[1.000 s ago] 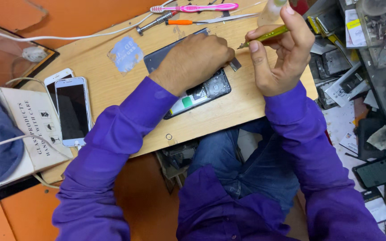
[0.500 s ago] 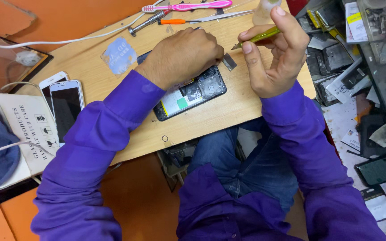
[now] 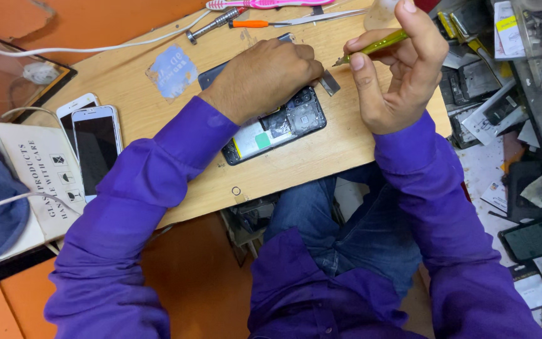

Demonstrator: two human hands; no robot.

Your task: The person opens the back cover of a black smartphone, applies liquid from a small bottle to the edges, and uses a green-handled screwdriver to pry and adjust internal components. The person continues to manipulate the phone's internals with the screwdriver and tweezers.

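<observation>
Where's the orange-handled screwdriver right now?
In the head view, the orange-handled screwdriver lies at the far edge of the wooden board, just below the pink toothbrush and beyond the left hand.

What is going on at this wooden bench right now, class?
A person in purple sleeves sits at a small wooden board with an opened smartphone on it, back cover off and insides showing. The left hand rests on the phone's upper part, steadying it. The right hand holds a slim yellow-green screwdriver raised above the phone. Two white smartphones lie to the left; other tools lie along the far edge.
</observation>
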